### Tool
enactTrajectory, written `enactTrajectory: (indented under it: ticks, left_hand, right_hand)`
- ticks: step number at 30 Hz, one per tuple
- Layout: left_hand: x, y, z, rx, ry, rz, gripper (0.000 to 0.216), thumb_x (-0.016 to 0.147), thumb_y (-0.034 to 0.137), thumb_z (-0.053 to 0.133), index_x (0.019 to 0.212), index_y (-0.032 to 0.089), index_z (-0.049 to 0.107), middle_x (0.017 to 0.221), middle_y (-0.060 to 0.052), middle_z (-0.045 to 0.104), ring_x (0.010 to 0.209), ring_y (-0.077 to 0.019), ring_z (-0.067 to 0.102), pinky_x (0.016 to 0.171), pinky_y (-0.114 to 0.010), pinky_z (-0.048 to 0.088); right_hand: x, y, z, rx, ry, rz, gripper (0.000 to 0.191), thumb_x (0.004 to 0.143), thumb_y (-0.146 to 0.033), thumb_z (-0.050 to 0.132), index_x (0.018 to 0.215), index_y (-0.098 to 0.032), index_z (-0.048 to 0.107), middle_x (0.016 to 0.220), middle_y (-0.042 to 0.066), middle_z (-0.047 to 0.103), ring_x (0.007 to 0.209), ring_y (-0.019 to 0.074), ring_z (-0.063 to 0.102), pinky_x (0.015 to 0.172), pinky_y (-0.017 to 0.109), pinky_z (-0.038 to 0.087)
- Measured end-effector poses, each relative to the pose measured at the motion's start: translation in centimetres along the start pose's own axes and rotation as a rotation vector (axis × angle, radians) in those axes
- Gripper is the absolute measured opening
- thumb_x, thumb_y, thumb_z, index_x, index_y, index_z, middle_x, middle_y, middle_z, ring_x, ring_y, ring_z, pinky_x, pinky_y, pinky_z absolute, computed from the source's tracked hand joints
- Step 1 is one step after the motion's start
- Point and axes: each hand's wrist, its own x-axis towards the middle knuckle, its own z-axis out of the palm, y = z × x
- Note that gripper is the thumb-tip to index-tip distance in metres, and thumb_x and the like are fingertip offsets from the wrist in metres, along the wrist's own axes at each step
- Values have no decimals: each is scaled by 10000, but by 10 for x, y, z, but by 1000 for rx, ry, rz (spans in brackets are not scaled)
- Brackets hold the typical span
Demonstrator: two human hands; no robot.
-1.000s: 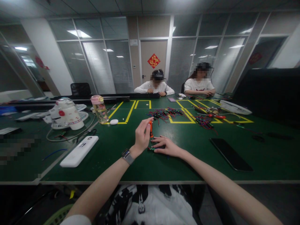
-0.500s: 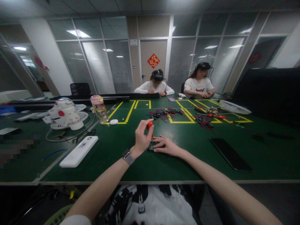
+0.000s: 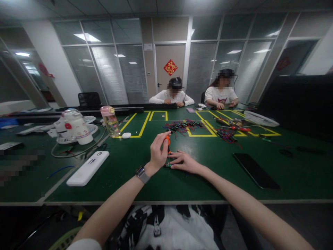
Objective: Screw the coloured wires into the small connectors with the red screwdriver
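My left hand point(image 3: 157, 151) grips a small orange-handled screwdriver point(image 3: 168, 141), held upright with its tip down on a small green circuit board point(image 3: 168, 165) on the green table point(image 3: 135, 180). My right hand point(image 3: 185, 162) lies flat over that board, fingers pressing it to the table. A watch sits on my left wrist. Most of the board is hidden under my fingers.
A white power bank point(image 3: 87, 168) lies to the left, a black phone point(image 3: 256, 171) to the right. Piles of wired parts point(image 3: 183, 125) sit further back among yellow tape lines. A pink-capped bottle point(image 3: 110, 121) and a white appliance point(image 3: 73, 126) stand left. Two people work at the far end.
My left fingers have shifted around the screwdriver handle, turning it in place. My right hand stays on the board.
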Motion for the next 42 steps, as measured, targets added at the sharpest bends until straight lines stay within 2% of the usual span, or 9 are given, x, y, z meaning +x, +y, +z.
enactTrajectory:
  ticks: [6,12,15,19,23,37,42]
  left_hand:
    - [1,0,-1,95,58,73,251,893,203,510,1132,178,582,960,-68,627,878,-168,576,790,-313,479]
    - [-1,-2,0,82,84,72,138,866,221,556,982,183,620,857,-39,548,784,-148,541,700,-281,468]
    - [-2,-1,0,69,59,49,191,903,234,491,1030,186,625,889,-49,542,823,-155,545,733,-291,474]
    - [-1,0,-1,24,22,11,309,955,218,350,1132,176,599,1039,-90,580,985,-184,561,853,-334,474]
    - [0,1,-2,-21,-14,8,322,956,196,348,1199,174,557,1155,-101,606,1045,-190,574,909,-352,469]
    - [0,-2,2,-9,34,44,236,876,149,542,1106,176,587,1022,-68,649,955,-165,612,859,-312,501]
    - [1,0,1,8,33,61,207,874,153,551,1073,174,607,996,-64,643,949,-165,601,852,-311,498]
  right_hand:
    - [0,1,0,-20,-11,3,307,831,-503,597,1042,-311,712,1317,58,577,1307,282,428,1112,569,143]
    - [-1,2,1,0,-1,6,301,822,-501,610,1033,-314,716,1315,55,579,1307,288,426,1111,571,141]
    - [-1,2,1,-3,3,11,294,818,-499,615,1023,-316,720,1313,56,580,1304,288,430,1115,569,140]
    - [-1,1,0,-9,0,14,301,821,-494,613,1031,-305,719,1314,63,579,1297,284,440,1117,564,143]
    - [-1,0,-1,-9,-1,8,295,821,-487,617,1033,-307,716,1315,63,577,1295,285,443,1115,570,142]
    - [0,1,-1,-33,-14,4,316,826,-496,605,1042,-292,715,1325,73,568,1305,287,431,1114,576,153]
    - [-1,2,0,-38,-9,-6,309,830,-491,603,1042,-296,714,1320,65,573,1304,283,434,1116,572,154]
